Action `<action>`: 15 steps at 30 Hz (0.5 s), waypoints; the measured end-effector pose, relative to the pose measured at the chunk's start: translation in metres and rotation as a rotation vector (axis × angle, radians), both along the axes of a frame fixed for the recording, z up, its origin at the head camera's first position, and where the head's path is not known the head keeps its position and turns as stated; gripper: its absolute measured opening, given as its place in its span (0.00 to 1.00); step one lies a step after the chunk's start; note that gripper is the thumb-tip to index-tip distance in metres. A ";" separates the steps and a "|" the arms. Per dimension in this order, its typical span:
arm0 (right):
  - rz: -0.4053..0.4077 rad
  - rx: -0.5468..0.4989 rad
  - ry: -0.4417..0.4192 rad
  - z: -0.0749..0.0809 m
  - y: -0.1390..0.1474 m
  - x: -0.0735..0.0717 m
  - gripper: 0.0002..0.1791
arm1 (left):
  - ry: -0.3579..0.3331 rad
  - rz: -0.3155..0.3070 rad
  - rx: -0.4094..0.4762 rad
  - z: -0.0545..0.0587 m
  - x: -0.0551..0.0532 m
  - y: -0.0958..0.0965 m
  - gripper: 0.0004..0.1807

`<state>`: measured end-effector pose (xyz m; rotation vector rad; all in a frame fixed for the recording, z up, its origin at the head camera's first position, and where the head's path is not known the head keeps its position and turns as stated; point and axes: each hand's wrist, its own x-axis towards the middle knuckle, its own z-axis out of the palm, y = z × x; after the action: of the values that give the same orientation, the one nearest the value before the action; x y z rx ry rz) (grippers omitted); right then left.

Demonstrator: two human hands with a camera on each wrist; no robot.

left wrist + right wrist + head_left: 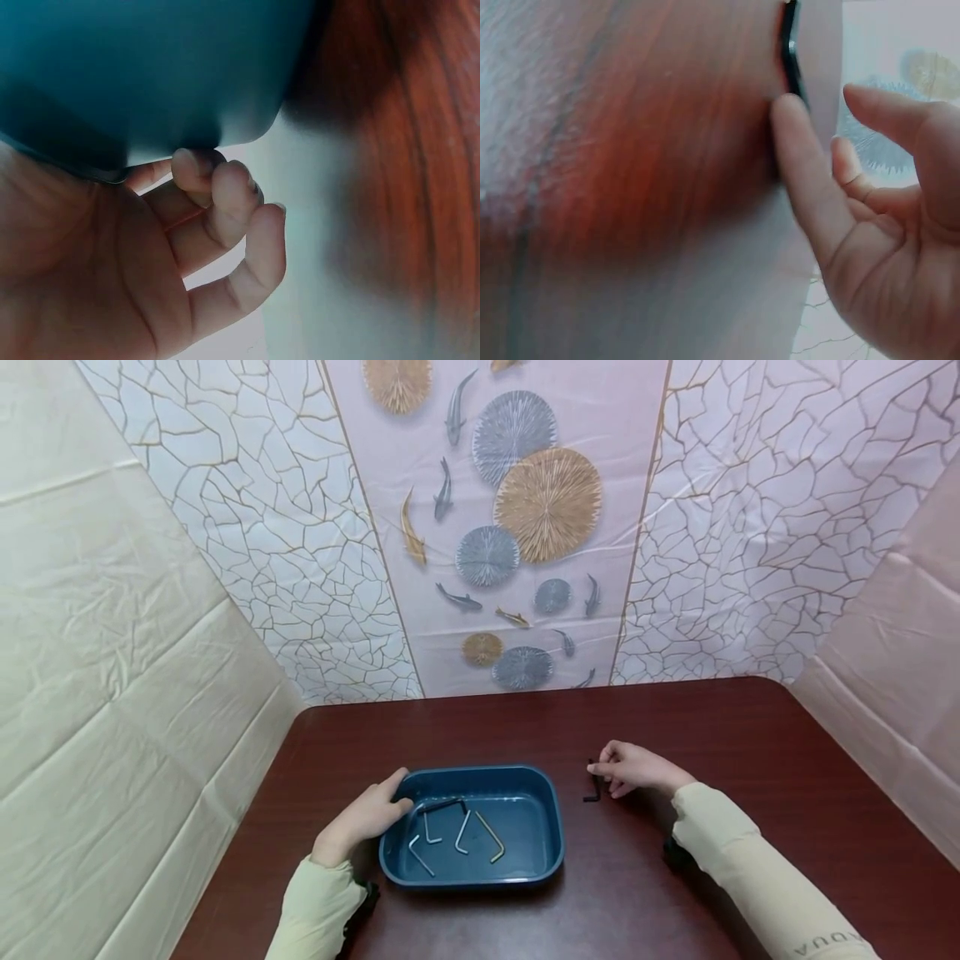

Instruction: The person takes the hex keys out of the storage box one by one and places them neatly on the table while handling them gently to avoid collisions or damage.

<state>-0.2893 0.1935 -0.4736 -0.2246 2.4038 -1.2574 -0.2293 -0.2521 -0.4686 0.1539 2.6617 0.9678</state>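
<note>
At the left end of a blue tray (471, 883), my left hand (371, 814) grips the corner, thumb over the rim. In the left wrist view its curled fingers (236, 191) lie against the outer wall of the tray (165, 67). To the right of the tray, a black hex key (592, 799) lies on the table. My right hand (633, 770) is at this key, fingers overlapping its far end. From the right wrist, one fingertip meets the black hex key (790, 46), while the opposite finger stands apart from it.
Inside the tray lie several hex keys: a black one (444, 805), a brass-coloured one (492, 837) and silver ones, such as a silver hex key (459, 839). The dark red table (652, 893) ends at a patterned cloth backdrop (517, 610), with cloth sides left and right.
</note>
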 end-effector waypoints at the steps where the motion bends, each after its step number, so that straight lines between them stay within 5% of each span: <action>1: -0.003 0.023 0.014 0.002 -0.001 0.000 0.16 | -0.004 0.002 0.002 0.000 0.000 0.000 0.37; 9: -0.044 0.234 0.278 0.026 -0.021 -0.003 0.18 | -0.001 0.000 0.000 0.000 -0.001 0.000 0.37; 15: 0.035 0.205 0.309 0.046 -0.055 0.001 0.20 | 0.000 -0.002 0.004 -0.002 -0.002 0.000 0.36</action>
<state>-0.2880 0.1388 -0.4279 -0.4241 2.7552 -1.0121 -0.2311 -0.2522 -0.4702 0.1565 2.6593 0.9722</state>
